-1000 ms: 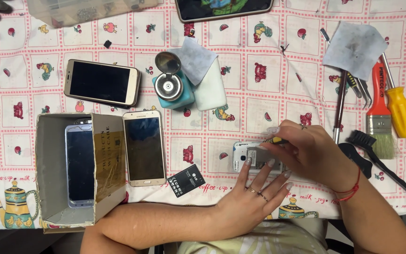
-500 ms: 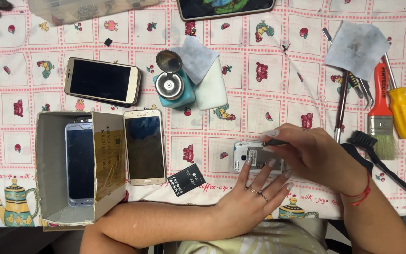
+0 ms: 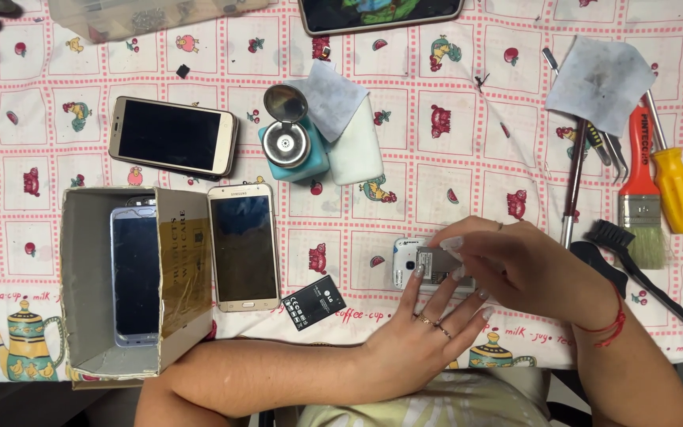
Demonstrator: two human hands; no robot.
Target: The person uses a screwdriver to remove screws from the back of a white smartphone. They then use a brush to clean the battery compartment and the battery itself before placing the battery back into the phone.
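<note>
A small white phone lies back-up near the table's front edge, its rear opened. My left hand reaches in from below and steadies it with spread fingertips. My right hand covers the phone's right half and pinches a small grey part against it. A black battery lies loose just left of the phone. Most of the phone is hidden under both hands.
A gold phone lies beside a cardboard box with a blue phone inside. Another gold phone and a teal dispenser bottle sit further back. Brushes, a yellow screwdriver and tweezers lie at right.
My right hand has shifted slightly left over the white phone, with its fingers now pinching the grey part. My left hand stays put.
</note>
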